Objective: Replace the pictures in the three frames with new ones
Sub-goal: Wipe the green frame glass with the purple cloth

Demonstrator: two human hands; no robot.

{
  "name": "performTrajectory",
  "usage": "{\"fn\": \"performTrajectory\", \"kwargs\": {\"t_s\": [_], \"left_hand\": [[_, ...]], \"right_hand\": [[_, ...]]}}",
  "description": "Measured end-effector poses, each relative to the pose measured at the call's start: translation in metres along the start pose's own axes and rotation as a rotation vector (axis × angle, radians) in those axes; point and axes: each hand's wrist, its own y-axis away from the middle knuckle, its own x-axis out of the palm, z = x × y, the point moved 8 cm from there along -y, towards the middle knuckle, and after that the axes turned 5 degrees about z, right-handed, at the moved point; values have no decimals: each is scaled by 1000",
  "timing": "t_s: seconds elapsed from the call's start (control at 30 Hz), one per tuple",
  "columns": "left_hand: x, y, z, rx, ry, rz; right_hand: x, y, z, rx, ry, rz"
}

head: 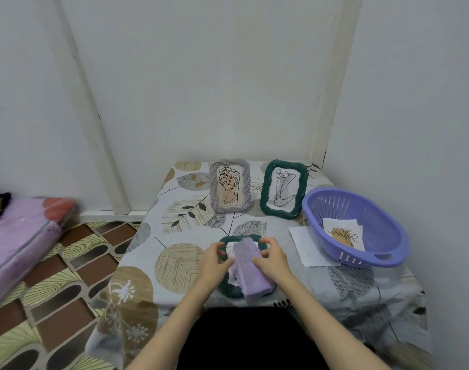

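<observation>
Two hands at the green frame (229,287) lying flat near the table's (180,263) front edge: my left hand (214,261) pinches its rim, my right hand (272,259) presses the purple cloth (250,273) down, best wiped gently.

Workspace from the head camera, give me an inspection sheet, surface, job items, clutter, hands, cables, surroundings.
Surface: table under a leaf-patterned cloth, set in a wall corner.
Job's things: grey frame and dark green frame stand upright at the back, each with a line drawing. A third green frame lies flat near the front edge. Printed picture in the purple basket; white sheet beside and partly under it.
Clutter: purple cloth on the flat frame.
Hands: left hand and right hand both on the cloth and flat frame.
Cables: nothing seen.
Surroundings: white walls, patterned floor, pink mattress at left.
</observation>
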Motion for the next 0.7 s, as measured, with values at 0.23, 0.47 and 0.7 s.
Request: {"fn": "performTrajectory", "kwargs": {"t_s": [0.23, 0.47, 0.7], "left_hand": [[4, -5, 22, 135, -462, 143], [4, -12, 40, 120, -532, 326], [-1, -16, 52, 119, -543, 494]], "right_hand": [[34, 10, 14, -337, 818, -29], [50, 9, -7, -318, 977, 89], [54, -25, 3, -292, 1026, 4]]}}
